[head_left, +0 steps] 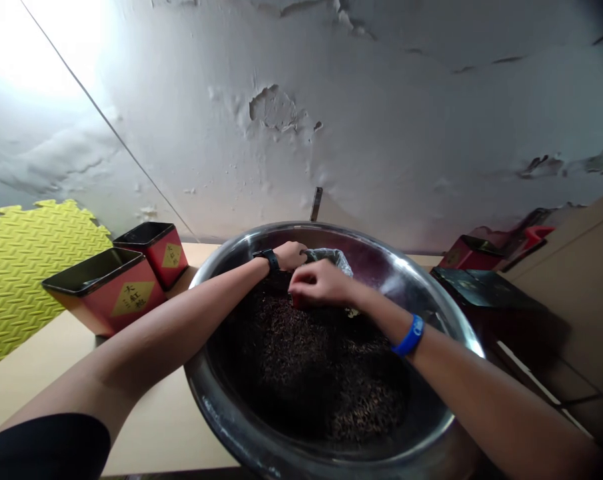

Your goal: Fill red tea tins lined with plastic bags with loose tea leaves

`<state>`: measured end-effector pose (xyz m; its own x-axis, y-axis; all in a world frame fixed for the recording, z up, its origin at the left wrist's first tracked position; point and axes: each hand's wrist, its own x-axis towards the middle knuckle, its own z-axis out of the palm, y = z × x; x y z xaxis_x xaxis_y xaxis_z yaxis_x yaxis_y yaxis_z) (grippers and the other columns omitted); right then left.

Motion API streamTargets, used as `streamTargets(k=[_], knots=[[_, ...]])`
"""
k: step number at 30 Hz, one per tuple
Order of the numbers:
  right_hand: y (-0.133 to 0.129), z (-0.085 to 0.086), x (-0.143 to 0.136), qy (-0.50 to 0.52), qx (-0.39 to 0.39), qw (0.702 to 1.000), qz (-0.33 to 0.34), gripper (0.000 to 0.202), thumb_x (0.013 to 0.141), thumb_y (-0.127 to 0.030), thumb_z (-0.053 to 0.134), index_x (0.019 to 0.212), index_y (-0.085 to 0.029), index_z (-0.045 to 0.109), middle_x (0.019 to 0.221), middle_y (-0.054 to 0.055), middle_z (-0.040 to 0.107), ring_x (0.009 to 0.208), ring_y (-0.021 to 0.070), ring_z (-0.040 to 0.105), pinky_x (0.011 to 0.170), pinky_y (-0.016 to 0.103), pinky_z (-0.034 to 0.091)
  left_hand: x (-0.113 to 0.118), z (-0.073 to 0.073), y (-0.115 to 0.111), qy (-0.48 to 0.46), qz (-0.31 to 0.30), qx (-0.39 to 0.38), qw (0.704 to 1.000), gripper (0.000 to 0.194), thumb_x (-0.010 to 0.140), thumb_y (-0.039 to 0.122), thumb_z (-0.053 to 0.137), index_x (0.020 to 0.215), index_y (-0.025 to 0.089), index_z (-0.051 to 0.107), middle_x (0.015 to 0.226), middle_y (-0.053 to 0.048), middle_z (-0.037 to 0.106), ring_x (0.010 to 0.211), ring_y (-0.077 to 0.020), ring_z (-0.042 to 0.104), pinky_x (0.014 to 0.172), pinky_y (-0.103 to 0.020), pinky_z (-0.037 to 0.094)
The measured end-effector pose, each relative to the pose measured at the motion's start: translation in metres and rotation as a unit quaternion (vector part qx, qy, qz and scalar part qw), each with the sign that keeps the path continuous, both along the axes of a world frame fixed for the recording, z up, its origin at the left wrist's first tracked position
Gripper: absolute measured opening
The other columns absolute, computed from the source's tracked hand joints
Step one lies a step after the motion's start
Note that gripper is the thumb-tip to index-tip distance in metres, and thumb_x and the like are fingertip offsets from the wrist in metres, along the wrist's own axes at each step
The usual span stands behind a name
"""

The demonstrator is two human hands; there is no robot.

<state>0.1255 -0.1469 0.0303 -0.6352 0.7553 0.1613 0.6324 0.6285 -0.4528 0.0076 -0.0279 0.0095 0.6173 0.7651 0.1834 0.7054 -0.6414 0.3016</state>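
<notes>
Inside a wide, round silver metal basin (pixel 216 415) on a pale wooden surface (pixel 166 427), the person's left hand (pixel 290 255) is beside a clear, crinkled plastic bag (pixel 343 262), fingers bent; their grip cannot be told. The right hand (pixel 326 283), fingers curled inward over loose dark leaf-like pieces (pixel 301 343), partly hides a small red patch (pixel 297 302); whether it grips anything cannot be told.

A single head-worn view looks forward and down across the near edge of the counter (pixel 166 420); the metal basin (pixel 216 400) lies close below it. The peeling wall (pixel 381 133) fills most of its upper half.
</notes>
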Motion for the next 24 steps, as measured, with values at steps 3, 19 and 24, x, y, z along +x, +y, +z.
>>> streamTargets(k=[3, 19, 24], knots=[[-0.008, -0.033, -0.020, -0.150, -0.119, 0.966, 0.171, 0.038, 0.069, -0.034, 0.056, 0.105, -0.021, 0.059, 0.106, 0.003, 0.059, 0.095, 0.0178, 0.054, 0.082, 0.025, 0.039, 0.000, -0.001, 0.000, 0.000, 0.005, 0.012, 1.000, 0.031, 0.074, 0.020, 0.038, 0.092, 0.016, 0.063, 0.079, -0.004, 0.065, 0.066, -0.0128, 0.057, 0.061, -0.019, 0.042], [-0.006, -0.072, -0.037, -0.324, -0.209, 0.899, 0.205, 0.056, 0.060, -0.022, 0.063, 0.114, -0.017, 0.053, 0.100, 0.006, 0.062, 0.072, 0.0154, 0.056, 0.056, 0.022, 0.040, -0.001, -0.006, 0.004, 0.001, 0.004, -0.009, 1.000, 0.030, 0.074, 0.020, 0.036, 0.086, 0.016, 0.063, 0.068, -0.002, 0.063, 0.051, -0.0091, 0.054, 0.051, -0.017, 0.038], [-0.006, -0.029, -0.025, -0.173, -0.127, 0.956, 0.199, 0.046, 0.064, -0.027, 0.060, 0.108, -0.013, 0.058, 0.097, 0.005, 0.063, 0.081, 0.0144, 0.056, 0.068, 0.020, 0.040, -0.001, -0.005, 0.003, 0.007, 0.006, 0.019, 1.000, 0.029, 0.073, 0.021, 0.039, 0.087, 0.016, 0.064, 0.074, -0.003, 0.064, 0.062, -0.0116, 0.055, 0.055, -0.018, 0.038]])
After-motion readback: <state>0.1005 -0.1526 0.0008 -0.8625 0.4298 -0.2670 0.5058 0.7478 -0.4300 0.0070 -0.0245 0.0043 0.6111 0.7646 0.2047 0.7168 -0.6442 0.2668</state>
